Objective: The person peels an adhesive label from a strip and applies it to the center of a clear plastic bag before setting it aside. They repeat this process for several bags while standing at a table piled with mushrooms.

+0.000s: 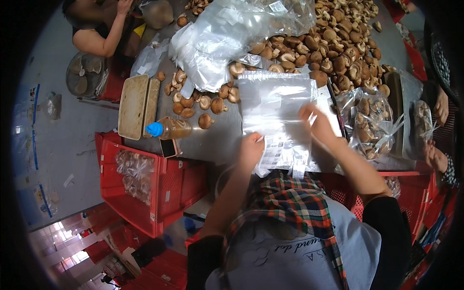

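Note:
A clear plastic bag (275, 105) lies flat in front of me on the metal table, with a printed label (272, 150) near its lower left part. My left hand (252, 148) grips the bag's lower left edge beside the label. My right hand (315, 121) is blurred over the bag's right edge; whether its fingers hold the film I cannot tell. Beyond the bag lie loose shiitake mushrooms (340, 61) in a large heap, and a pile of clear plastic bags (206, 50) rests to the upper left. A tied bag of mushrooms (369, 123) sits to the right of my right hand.
Left on the table are a bottle with a blue cap (175, 128), a phone (168, 148) and a worn shallow tray (133, 107). A red crate (156, 188) holding bagged mushrooms stands below. A co-worker's hands (436, 156) are at far right; another person's arm (112, 40) is at upper left.

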